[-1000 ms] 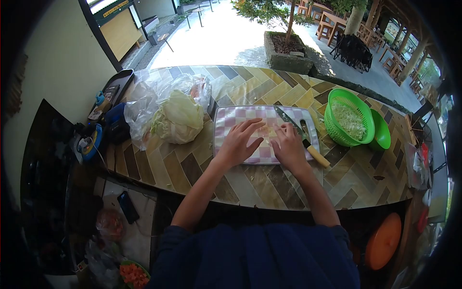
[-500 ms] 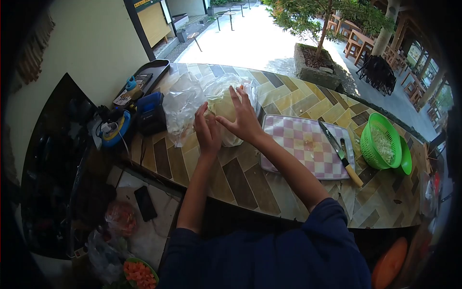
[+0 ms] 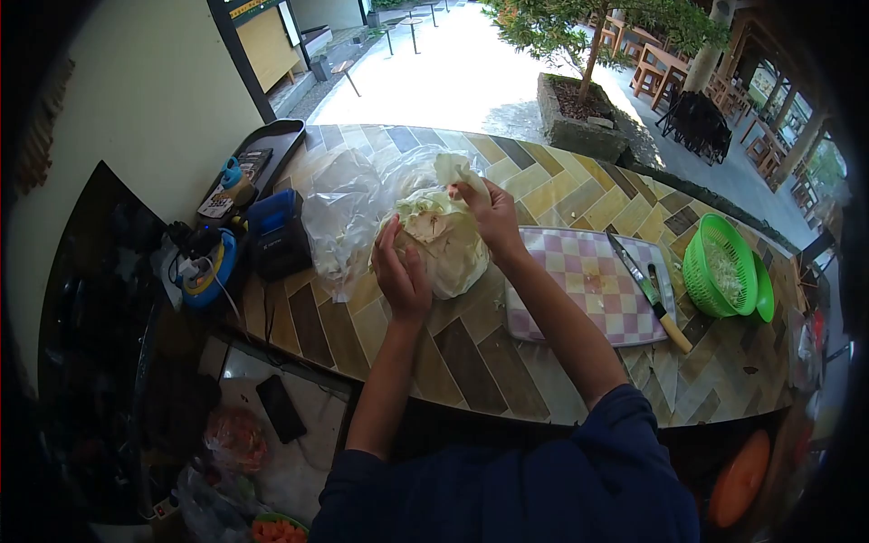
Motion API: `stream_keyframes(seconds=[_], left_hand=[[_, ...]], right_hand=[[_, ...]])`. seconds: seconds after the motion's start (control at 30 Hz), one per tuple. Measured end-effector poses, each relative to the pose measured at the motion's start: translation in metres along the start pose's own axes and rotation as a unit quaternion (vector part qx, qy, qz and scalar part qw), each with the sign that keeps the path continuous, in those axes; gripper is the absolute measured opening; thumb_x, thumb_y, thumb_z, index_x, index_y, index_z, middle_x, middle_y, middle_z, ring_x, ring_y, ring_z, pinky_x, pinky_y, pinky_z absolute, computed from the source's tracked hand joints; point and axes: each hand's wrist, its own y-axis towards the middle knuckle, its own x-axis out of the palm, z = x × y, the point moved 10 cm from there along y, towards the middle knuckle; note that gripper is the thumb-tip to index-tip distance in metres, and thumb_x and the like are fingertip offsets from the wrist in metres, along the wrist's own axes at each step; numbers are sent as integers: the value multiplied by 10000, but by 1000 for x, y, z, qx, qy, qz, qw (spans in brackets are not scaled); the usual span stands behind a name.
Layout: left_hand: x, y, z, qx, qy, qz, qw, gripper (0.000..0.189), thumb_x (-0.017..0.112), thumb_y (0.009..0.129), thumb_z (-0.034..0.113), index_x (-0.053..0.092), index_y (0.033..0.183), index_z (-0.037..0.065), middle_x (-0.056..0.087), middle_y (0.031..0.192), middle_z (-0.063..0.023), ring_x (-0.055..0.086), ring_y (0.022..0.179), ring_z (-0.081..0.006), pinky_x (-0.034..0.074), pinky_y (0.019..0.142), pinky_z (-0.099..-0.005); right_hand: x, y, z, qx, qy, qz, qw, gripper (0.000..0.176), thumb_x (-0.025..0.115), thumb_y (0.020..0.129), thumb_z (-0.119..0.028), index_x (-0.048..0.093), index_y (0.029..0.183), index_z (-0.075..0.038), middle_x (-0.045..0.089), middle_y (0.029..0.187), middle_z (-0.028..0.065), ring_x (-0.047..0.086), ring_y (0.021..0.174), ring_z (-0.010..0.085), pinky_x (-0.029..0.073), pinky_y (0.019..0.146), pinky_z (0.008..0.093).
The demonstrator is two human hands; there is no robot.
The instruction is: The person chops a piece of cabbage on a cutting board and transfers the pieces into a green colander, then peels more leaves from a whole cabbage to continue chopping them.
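A pale cabbage head (image 3: 445, 249) sits on the tiled counter with its cut, browned side facing up. My left hand (image 3: 403, 276) is pressed around the cabbage's left side, fingers curved along it. Above its right edge, my right hand (image 3: 491, 217) pinches a torn cabbage leaf (image 3: 457, 170) between thumb and fingers. A crumpled clear plastic bag (image 3: 342, 217) lies left of the cabbage, and more of this plastic shows behind it.
Right of my hands lies a pink checkered cutting board (image 3: 579, 294), a knife (image 3: 647, 294) across its right side. Beyond it stands a green basket (image 3: 715, 271) of shredded cabbage. A black device (image 3: 281, 235) and a tray (image 3: 281, 136) are at the left.
My right hand, spread over the cabbage before, now holds a leaf above it. The left hand has shifted lower along the cabbage, whose cut side now shows. The camera view has shifted slightly.
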Motion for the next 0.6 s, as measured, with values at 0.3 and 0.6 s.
stream_keyframes(seconds=[0.3,0.6], left_hand=[[-6,1,-9,-14,3,-2,1000,387,478,931,121,476,1295,-11,543,1287,-192,516,1179,-356,348,1027,-442],[-3,1,-7,-12,2,-20,1000,383,508,927,162,493,1278,9,563,1274,-158,513,1183,-349,330,1042,-455]], right_hand=[[-31,-6,7,174,247,48,952,299,532,982,-261,599,1174,-42,612,1134,116,654,969,267,553,822,364],[-66,-27,-77,-4,-6,59,998,295,525,985,-231,611,1183,-29,660,1037,75,660,939,192,529,800,313]])
